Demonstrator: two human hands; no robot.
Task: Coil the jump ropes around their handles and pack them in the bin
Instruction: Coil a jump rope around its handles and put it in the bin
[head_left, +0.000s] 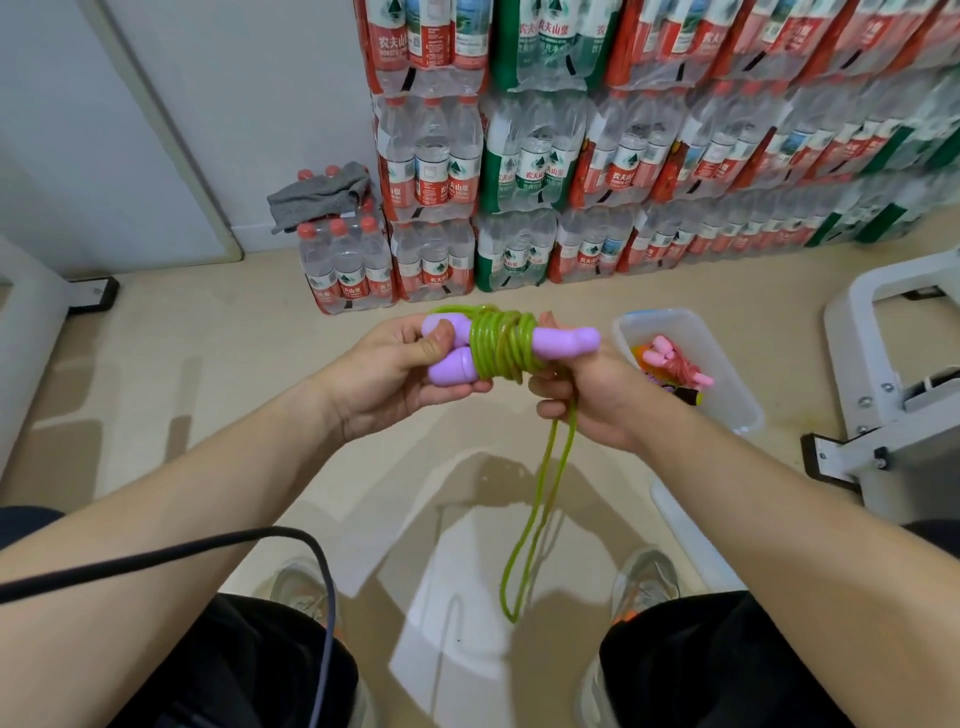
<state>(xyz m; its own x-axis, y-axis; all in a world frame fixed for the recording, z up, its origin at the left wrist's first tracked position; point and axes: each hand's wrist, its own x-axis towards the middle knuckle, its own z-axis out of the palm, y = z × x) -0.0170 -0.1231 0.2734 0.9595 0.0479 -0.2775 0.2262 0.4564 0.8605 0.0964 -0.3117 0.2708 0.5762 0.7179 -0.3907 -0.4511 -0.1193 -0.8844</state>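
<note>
Nearest, a black cable crosses the left forearm, and two shoes flank the hanging loop of the green rope. Higher, the left hand grips the ends of two purple handles, thumb on top, with the rope coiled round both. The right hand curls its fingers round the loose strand under the coil. Just right, a clear bin on the floor holds one pink jump rope. Stacked water-bottle packs line the wall beyond.
</note>
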